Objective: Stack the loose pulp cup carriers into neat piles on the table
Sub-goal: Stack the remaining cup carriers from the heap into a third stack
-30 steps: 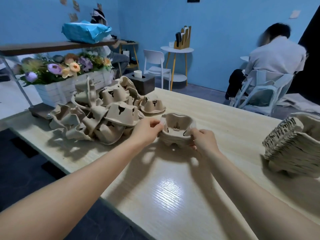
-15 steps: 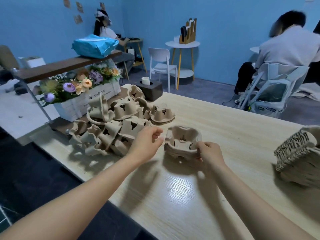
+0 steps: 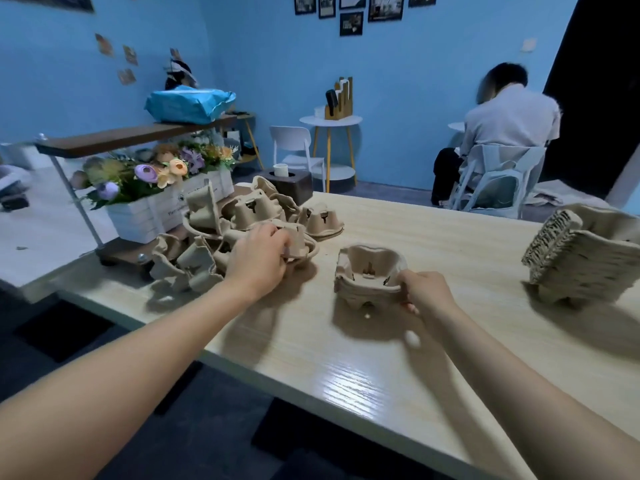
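Observation:
A jumble of loose brown pulp cup carriers (image 3: 207, 237) lies at the left end of the wooden table (image 3: 433, 341). My left hand (image 3: 258, 261) has its fingers curled round a loose carrier (image 3: 299, 242) at the heap's right edge. A short pile of nested carriers (image 3: 369, 277) stands in the middle of the table, and my right hand (image 3: 424, 294) grips its near right corner. A taller pile of carriers (image 3: 585, 258) leans at the far right.
A white planter box of flowers (image 3: 166, 202) stands behind the heap under a dark wooden shelf (image 3: 131, 136) bearing a blue parcel. A dark tissue box (image 3: 292, 183) sits at the table's back edge. Beyond, a person sits on a white chair (image 3: 495, 181).
My left hand has let go of the short pile and moved left onto a loose carrier in the heap. My right hand stays on the pile's corner. The camera has tilted up.

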